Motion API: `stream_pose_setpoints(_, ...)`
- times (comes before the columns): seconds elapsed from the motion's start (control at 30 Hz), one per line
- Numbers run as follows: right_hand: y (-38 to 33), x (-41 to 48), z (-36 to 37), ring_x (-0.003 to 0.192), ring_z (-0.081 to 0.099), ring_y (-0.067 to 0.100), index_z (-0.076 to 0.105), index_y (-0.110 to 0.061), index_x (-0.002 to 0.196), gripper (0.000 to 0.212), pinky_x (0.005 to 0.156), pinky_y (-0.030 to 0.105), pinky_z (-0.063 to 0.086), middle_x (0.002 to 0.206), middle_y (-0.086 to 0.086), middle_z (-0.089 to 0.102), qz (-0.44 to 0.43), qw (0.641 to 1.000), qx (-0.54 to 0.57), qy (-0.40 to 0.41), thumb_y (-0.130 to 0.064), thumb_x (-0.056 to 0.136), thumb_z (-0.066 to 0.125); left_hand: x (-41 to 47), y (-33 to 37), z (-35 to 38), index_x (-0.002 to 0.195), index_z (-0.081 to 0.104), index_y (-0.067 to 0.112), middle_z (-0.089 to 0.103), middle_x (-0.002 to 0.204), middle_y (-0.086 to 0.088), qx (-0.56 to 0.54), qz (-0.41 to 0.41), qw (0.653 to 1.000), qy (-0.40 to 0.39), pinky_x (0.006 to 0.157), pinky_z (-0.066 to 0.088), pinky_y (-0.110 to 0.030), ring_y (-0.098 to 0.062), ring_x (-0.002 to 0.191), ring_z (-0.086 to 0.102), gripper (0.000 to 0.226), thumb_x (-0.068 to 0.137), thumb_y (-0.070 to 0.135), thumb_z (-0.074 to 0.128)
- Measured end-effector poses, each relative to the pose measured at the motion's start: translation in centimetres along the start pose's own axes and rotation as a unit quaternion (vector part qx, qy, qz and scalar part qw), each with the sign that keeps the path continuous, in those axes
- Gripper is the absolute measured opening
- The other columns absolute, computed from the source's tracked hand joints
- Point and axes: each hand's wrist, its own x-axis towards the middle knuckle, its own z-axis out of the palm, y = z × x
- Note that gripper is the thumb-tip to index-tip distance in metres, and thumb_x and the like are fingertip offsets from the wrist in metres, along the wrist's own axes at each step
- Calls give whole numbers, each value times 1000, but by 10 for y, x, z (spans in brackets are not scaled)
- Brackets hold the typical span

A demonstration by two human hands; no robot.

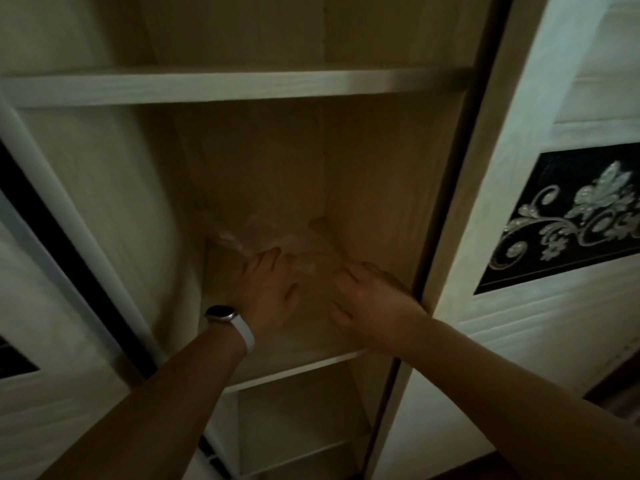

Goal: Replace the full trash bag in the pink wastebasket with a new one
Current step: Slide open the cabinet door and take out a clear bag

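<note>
Both my arms reach into an open wardrobe shelf [298, 367]. At the back of that shelf lies a crumpled clear plastic bag [254, 233], pale and blurred. My left hand [268, 289], with a white watch on its wrist, lies flat with its fingertips touching the bag's near edge. My right hand [367, 296] rests on the shelf to the right of the bag, fingers extended toward it; whether it touches the plastic I cannot tell. The pink wastebasket is not in view.
A higher shelf [242, 86] crosses above the hands, and lower shelves [298, 448] show below. A sliding door with a black floral panel [568, 216] stands to the right, another door frame [79, 258] to the left. The compartment is narrow and dim.
</note>
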Motion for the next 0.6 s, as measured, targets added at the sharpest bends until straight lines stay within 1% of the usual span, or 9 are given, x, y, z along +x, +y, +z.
stream_pose_setpoints(0.07,1,13,27,92,58,30,61,-11,109,39,69,37,50,106,11,60,14,1000,28,-3,-39,86,45,6,-7,16,128,57,8,56,131,-20,-39,-37,998,-26,93,44,-46,-39,113,56,58,79,40,49)
stream_pose_setpoints(0.1,3,19,41,86,59,31,62,-10,104,39,65,36,50,100,12,61,27,998,49,-7,-38,85,45,10,-10,23,131,53,8,53,134,-20,-49,-53,997,-36,95,42,-47,-40,117,53,61,79,39,50)
stream_pose_setpoints(0.13,6,26,55,87,59,32,62,-9,105,38,66,37,50,101,12,61,42,997,63,-12,-37,86,46,14,-14,31,134,50,9,50,138,-20,-56,-66,995,-43,98,40,-48,-40,120,50,62,79,38,51)
stream_pose_setpoints(0.27,12,47,96,118,47,30,48,-12,135,45,94,42,43,138,12,47,104,989,89,-54,-35,96,47,34,-25,57,146,34,12,32,151,-20,-61,-87,993,-54,107,29,-49,-41,132,37,69,84,34,55)
stream_pose_setpoints(0.37,13,59,114,127,39,29,35,-15,145,55,102,41,36,148,10,37,146,983,103,-42,-35,95,48,53,-35,71,153,6,21,6,160,-15,15,-127,987,-97,113,19,-49,-37,144,15,88,85,35,60)
stream_pose_setpoints(0.43,13,70,127,130,36,30,30,-15,147,61,106,41,33,149,11,34,187,974,126,-34,-35,93,51,63,-44,76,153,-3,21,0,161,-14,37,-136,985,-101,115,16,-50,-37,146,7,95,84,34,61)
stream_pose_setpoints(0.5,14,82,141,132,35,33,29,-15,148,66,108,43,30,150,14,33,219,963,157,-11,-33,91,55,72,-53,86,153,-3,22,2,161,-13,20,-119,985,-120,116,14,-50,-36,146,6,93,85,34,59)
stream_pose_setpoints(0.53,16,88,146,133,35,34,28,-15,149,67,109,45,29,150,15,33,235,957,169,0,-32,91,57,75,-56,91,153,2,21,8,160,-13,10,-109,986,-125,116,13,-49,-35,146,9,90,85,34,59)
stream_pose_setpoints(0.6,20,100,155,132,35,34,27,-17,149,68,109,46,30,151,14,33,253,952,175,7,-33,90,57,81,-61,98,151,20,18,25,155,-14,-19,-91,991,-96,115,18,-47,-35,141,22,81,83,31,61)
